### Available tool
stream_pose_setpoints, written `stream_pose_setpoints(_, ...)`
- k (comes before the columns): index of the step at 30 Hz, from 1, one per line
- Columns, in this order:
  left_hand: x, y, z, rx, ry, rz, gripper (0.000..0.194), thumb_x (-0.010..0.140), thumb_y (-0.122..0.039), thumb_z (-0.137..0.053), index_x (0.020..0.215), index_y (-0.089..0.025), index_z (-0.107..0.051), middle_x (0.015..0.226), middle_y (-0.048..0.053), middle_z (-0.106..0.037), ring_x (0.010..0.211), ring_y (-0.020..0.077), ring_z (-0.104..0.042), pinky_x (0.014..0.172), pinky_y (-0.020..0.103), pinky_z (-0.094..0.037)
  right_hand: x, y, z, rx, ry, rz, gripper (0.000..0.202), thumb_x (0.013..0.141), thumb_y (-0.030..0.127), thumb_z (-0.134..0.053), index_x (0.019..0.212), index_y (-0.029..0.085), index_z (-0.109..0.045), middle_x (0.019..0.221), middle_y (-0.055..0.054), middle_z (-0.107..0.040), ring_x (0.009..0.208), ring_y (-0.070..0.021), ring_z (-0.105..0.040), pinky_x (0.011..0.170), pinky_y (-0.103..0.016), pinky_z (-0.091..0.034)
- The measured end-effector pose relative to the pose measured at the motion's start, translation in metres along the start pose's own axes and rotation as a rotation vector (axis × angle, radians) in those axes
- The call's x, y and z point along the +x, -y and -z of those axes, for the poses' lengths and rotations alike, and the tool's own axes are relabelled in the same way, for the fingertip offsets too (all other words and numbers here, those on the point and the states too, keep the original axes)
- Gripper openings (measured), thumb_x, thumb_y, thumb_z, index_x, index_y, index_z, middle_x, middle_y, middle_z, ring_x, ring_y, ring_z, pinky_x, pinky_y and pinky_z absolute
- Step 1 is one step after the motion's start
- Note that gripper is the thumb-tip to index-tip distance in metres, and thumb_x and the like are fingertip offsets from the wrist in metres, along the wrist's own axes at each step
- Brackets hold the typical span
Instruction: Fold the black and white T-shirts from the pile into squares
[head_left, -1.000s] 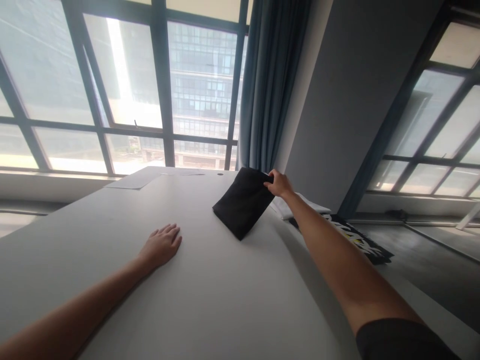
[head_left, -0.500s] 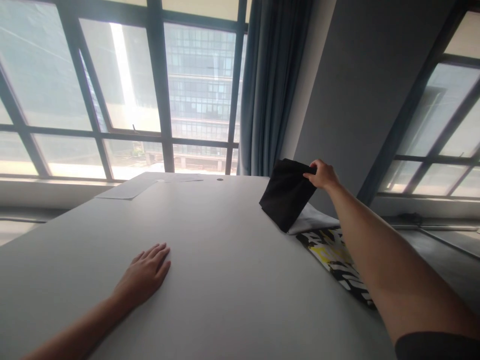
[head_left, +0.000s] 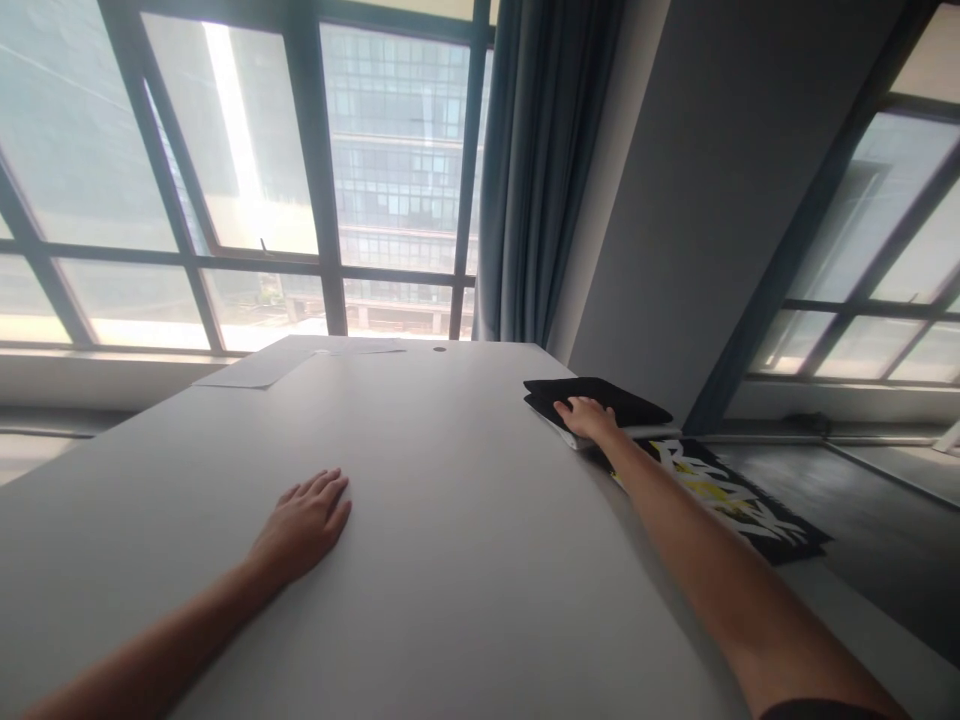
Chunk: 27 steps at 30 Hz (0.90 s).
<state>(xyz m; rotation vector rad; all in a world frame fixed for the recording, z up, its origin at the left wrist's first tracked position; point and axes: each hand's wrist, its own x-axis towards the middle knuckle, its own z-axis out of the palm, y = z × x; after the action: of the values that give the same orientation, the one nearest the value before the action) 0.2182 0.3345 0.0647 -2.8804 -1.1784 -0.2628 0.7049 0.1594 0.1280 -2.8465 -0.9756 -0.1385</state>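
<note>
My left hand (head_left: 304, 525) lies flat on the white table (head_left: 450, 560), palm down, with nothing in it. Across the table at its right edge, my right hand (head_left: 589, 417) rests on top of a folded black cloth (head_left: 630, 402), fingers stretched out over it. A pale layer shows under the black cloth along its near side. Just nearer, partly behind my right forearm, is a folded cloth patterned in black, white and yellow (head_left: 739, 495).
White sheets of paper (head_left: 251, 372) lie at the table's far left. A round dark hole (head_left: 440, 349) is set near the far edge. Beyond stand windows, a blue-grey curtain (head_left: 536, 180) and a grey pillar (head_left: 697, 180).
The black cloth, held up by its corner in my right hand before, now lies flat on the pile. My right hand has come down and left onto it. My left hand stays put on the table.
</note>
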Motion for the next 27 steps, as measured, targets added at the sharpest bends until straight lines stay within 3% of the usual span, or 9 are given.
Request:
stream_pose_setpoints(4, 0.015, -0.004, 0.005, 0.005, 0.046, -0.044, 0.058, 0.097, -0.042, -0.029, 0.143, -0.016, -0.052, 0.155, 0.012, -0.045, 0.144, 0.0271, -0.038, 0.115, 0.046, -0.034, -0.051, 0.058, -0.017, -0.022, 0.152, 0.176, 0.066, 0.1, 0.059, -0.024, 0.147, 0.017, -0.047, 0.157, -0.016, -0.038, 0.147, -0.0314, -0.029, 0.117, -0.059, -0.016)
stream_pose_setpoints(6, 0.03, -0.011, 0.01, -0.003, 0.111, -0.045, 0.061, 0.097, -0.046, -0.029, 0.145, -0.015, -0.049, 0.157, 0.013, -0.041, 0.146, 0.0279, -0.035, 0.116, 0.045, -0.033, -0.079, 0.088, -0.026, 0.003, 0.313, 0.263, 0.073, 0.099, 0.063, -0.024, 0.15, 0.014, -0.043, 0.159, -0.018, -0.035, 0.148, -0.0295, -0.028, 0.119, -0.05, -0.019)
stream_pose_setpoints(8, 0.046, -0.022, 0.015, -0.025, 0.17, -0.042, 0.062, 0.098, -0.047, -0.028, 0.147, -0.014, -0.047, 0.158, 0.013, -0.04, 0.146, 0.0267, -0.037, 0.116, 0.04, -0.033, -0.106, 0.117, -0.032, 0.04, 0.352, 0.345, 0.085, 0.094, 0.072, -0.029, 0.153, 0.012, -0.037, 0.163, -0.019, -0.026, 0.151, -0.0299, -0.021, 0.12, -0.046, -0.019)
stream_pose_setpoints(12, 0.064, -0.048, 0.018, -0.106, 0.03, -0.069, 0.063, 0.099, -0.05, -0.025, 0.149, -0.015, -0.043, 0.158, 0.012, -0.04, 0.144, 0.0261, -0.038, 0.116, 0.042, -0.033, -0.147, 0.158, -0.039, 0.114, 0.376, 0.525, 0.087, 0.092, 0.074, -0.033, 0.156, 0.015, -0.033, 0.165, -0.014, -0.02, 0.152, -0.0261, -0.018, 0.122, -0.04, -0.017)
stream_pose_setpoints(14, 0.064, -0.056, 0.011, -0.104, -0.027, -0.088, 0.064, 0.099, -0.05, -0.025, 0.15, -0.015, -0.041, 0.159, 0.012, -0.038, 0.147, 0.026, -0.033, 0.119, 0.045, -0.027, -0.161, 0.167, -0.043, 0.124, 0.314, 0.508, 0.081, 0.096, 0.069, -0.03, 0.156, 0.015, -0.032, 0.165, -0.013, -0.021, 0.152, -0.0255, -0.018, 0.123, -0.043, -0.014)
stream_pose_setpoints(18, 0.056, -0.06, -0.008, -0.085, 0.1, -0.107, 0.067, 0.098, -0.051, -0.026, 0.153, -0.013, -0.037, 0.163, 0.012, -0.028, 0.152, 0.0263, -0.022, 0.121, 0.05, -0.019, -0.175, 0.168, -0.053, 0.168, 0.168, 0.433, 0.071, 0.1, 0.057, -0.024, 0.157, 0.014, -0.03, 0.165, -0.011, -0.023, 0.152, -0.023, -0.017, 0.123, -0.046, -0.011)
stream_pose_setpoints(27, 0.047, -0.06, -0.004, -0.11, 0.119, -0.105, 0.069, 0.098, -0.053, -0.025, 0.153, -0.013, -0.035, 0.164, 0.014, -0.026, 0.152, 0.0258, -0.021, 0.121, 0.05, -0.018, -0.177, 0.166, -0.052, 0.174, 0.183, 0.441, 0.072, 0.099, 0.056, -0.025, 0.156, 0.013, -0.03, 0.165, -0.011, -0.022, 0.152, -0.0238, -0.017, 0.122, -0.047, -0.011)
